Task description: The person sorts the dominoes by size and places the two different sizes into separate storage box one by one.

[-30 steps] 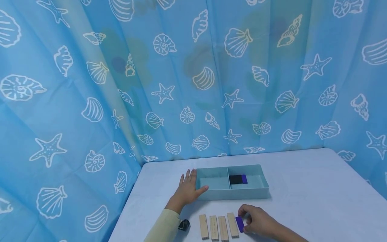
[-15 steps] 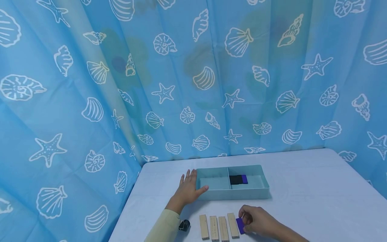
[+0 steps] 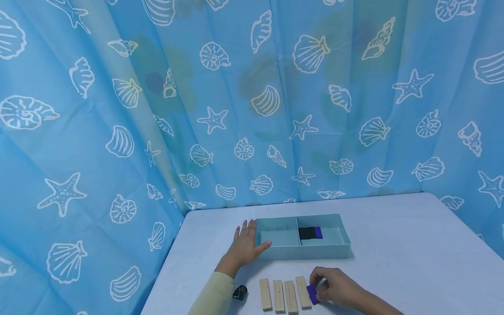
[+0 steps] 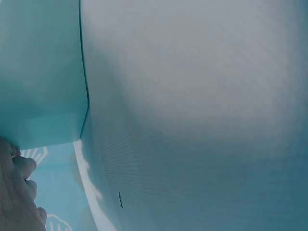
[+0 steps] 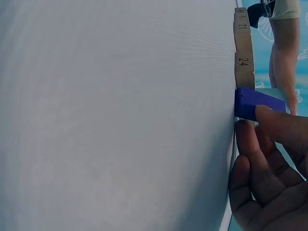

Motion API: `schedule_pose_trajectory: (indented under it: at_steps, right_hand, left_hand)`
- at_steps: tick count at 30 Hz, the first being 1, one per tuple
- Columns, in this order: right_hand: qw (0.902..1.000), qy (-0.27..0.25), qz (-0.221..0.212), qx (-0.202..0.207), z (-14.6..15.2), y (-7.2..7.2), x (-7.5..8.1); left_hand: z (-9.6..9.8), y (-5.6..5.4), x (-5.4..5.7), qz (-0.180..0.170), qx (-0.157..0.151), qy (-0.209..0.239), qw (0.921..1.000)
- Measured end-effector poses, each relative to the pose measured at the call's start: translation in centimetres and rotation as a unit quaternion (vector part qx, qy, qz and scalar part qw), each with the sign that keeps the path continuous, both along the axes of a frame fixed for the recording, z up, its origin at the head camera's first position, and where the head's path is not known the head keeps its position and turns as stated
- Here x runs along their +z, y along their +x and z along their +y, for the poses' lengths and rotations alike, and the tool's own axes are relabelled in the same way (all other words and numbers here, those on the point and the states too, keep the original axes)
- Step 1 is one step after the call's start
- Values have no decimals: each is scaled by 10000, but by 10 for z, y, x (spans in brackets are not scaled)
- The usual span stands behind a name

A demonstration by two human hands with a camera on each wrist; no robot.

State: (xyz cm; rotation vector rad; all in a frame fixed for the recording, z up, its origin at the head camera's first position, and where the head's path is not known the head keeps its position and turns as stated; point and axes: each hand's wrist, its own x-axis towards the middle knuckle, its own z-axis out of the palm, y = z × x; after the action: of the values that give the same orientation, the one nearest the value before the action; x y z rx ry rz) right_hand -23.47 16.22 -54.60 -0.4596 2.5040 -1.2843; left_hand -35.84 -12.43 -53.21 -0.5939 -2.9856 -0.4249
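My right hand (image 3: 339,288) pinches a small purple block (image 3: 312,294) between thumb and fingers, at the right end of a row of wooden blocks (image 3: 290,297). In the right wrist view, the thumb lies on the purple block (image 5: 252,103), which stands beside wooden blocks (image 5: 244,50) with numbers printed on their ends. My left hand (image 3: 245,248) rests against the left end of a light blue two-part tray (image 3: 311,252), fingers straight and thumb over the near rim. Only its fingers (image 4: 21,185) show in the left wrist view, next to the tray wall.
Black pieces (image 3: 306,233) and a purple piece (image 3: 318,232) lie in the tray's right compartment, against the divider. A small black object (image 3: 239,292) sits by my left sleeve. A blue shell-patterned curtain (image 3: 244,109) rises behind the white table (image 3: 401,253).
The purple block has shifted very slightly toward me in my right hand, along the end wooden block. My left hand and the tray have stayed in place.
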Motion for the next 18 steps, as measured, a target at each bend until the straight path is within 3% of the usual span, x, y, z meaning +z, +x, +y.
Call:
schedule_pose_trajectory:
  at_steps: [18]
  right_hand:
    - [9938,-710,-829,-208,4,-2,3]
  left_hand:
    - [1,-2,-1,54,32,-74,10000]
